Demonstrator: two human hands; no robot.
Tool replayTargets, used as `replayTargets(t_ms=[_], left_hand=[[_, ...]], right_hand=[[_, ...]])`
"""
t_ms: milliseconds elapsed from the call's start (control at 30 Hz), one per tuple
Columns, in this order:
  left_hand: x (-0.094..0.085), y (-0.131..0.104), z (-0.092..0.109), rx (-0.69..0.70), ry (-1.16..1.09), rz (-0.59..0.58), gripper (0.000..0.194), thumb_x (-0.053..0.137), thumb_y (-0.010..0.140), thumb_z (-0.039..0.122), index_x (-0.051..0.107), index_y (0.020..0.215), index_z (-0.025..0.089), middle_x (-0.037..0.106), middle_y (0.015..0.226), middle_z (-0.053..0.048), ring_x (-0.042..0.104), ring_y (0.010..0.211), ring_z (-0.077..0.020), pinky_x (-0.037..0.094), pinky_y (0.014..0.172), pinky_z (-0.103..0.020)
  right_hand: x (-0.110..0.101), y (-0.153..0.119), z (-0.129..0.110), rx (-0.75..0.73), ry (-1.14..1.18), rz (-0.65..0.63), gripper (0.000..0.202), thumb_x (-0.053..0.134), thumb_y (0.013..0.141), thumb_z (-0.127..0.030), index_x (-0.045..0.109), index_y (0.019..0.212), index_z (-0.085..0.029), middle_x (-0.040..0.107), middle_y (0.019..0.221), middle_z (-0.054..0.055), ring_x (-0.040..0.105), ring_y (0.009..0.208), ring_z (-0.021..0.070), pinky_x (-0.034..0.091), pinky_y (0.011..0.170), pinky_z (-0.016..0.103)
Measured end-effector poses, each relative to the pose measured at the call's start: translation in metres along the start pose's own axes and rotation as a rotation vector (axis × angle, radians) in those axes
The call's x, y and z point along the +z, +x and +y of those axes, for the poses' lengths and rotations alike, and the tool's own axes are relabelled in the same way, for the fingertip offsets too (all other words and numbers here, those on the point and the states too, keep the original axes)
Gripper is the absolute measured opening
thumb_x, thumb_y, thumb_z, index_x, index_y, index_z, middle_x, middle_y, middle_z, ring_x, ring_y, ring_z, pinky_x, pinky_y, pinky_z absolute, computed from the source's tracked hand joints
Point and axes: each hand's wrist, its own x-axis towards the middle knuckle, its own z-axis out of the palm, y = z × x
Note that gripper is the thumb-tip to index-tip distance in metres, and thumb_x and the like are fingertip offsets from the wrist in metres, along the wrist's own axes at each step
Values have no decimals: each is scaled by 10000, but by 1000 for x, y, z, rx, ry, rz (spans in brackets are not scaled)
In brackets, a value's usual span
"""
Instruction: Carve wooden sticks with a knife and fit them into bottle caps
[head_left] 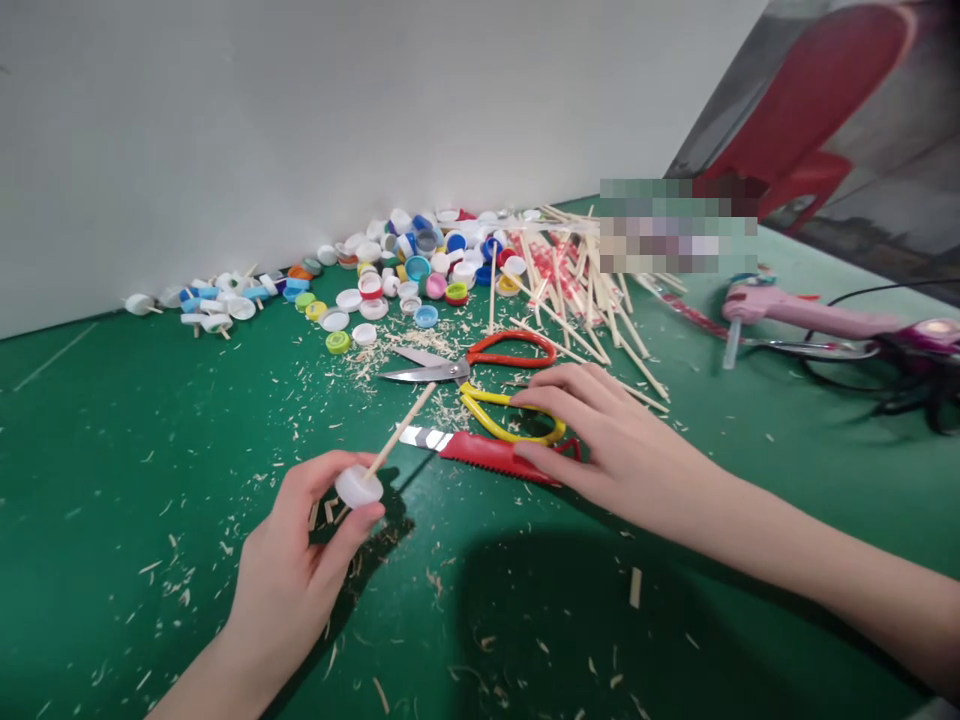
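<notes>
In my left hand point(300, 560) a white bottle cap point(359, 488) is pinched between thumb and fingers. A thin wooden stick point(401, 430) stands up from the cap, tilted to the right. My right hand point(600, 430) lies over the handle end of the scissors point(459, 370), its fingers apart. Its fingertips are at the yellow handle loop, and the thumb is at the red handle of a small knife point(499, 458). The scissors lie with their blades parted, pointing left; their other loop is orange-red. Whether the right fingers press on either tool I cannot tell.
Behind the scissors lies a heap of coloured bottle caps point(416, 268), with caps on sticks point(217, 300) to its left. Loose wooden sticks point(592, 290) lie at the back right. A pink glue gun point(810, 310) and black cable are farther right. Wood shavings litter the green table point(150, 450).
</notes>
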Motion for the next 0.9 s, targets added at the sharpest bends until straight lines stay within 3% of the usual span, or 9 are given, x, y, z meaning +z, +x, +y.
replayTargets(t_ms=[100, 267, 400, 567, 700, 800, 900], left_hand=[[-1, 3, 0, 101, 132, -12, 230, 563, 961, 444, 593, 1132, 293, 759, 1046, 6, 732, 821, -108, 538, 506, -150], [3, 8, 1, 345, 293, 51, 198, 532, 987, 327, 601, 1167, 282, 678, 1084, -31, 685, 980, -131, 593, 779, -217], [5, 8, -2, 367, 318, 35, 222, 553, 975, 306, 590, 1193, 288, 659, 1052, -30, 679, 931, -126, 584, 748, -205], [3, 7, -2, 252, 281, 44, 218, 582, 955, 377, 564, 1156, 293, 729, 999, 4, 716, 822, -113, 548, 573, -163], [3, 7, 2, 150, 218, 32, 216, 590, 943, 418, 574, 1130, 309, 764, 966, 36, 727, 734, -99, 555, 561, -163], [4, 7, 3, -2, 117, -5, 248, 610, 915, 472, 604, 1108, 317, 781, 952, 42, 743, 750, -105, 562, 565, -167], [5, 10, 3, -201, -31, -6, 324, 645, 863, 537, 623, 1100, 317, 789, 966, 32, 747, 777, -118, 568, 581, -183]], right_hand=[[2, 6, 13, 92, -30, 0, 414, 421, 1026, -447, 630, 1225, -150, 619, 1249, 146, 560, 1208, 264, 471, 1041, 461], [6, 15, 33, 141, -45, -103, 521, 426, 1009, -529, 603, 1303, -137, 600, 1322, 153, 575, 1215, 258, 488, 1031, 428], [13, 29, 34, 106, -94, -236, 632, 509, 957, -585, 585, 1365, -109, 604, 1299, 161, 554, 1189, 334, 451, 1037, 529], [16, 49, 37, 95, -92, -339, 654, 531, 918, -628, 631, 1300, -107, 616, 1197, 165, 564, 1104, 319, 466, 984, 480], [12, 57, 37, 138, -59, -369, 600, 581, 860, -583, 659, 1186, -86, 612, 1143, 170, 567, 1071, 304, 466, 955, 447], [9, 59, 32, 229, -35, -357, 554, 608, 789, -528, 651, 1142, -103, 617, 1113, 168, 579, 1000, 303, 466, 893, 464], [10, 60, 31, 368, 30, -344, 490, 586, 767, -552, 624, 1041, -147, 628, 911, 115, 568, 758, 242, 455, 701, 424]])
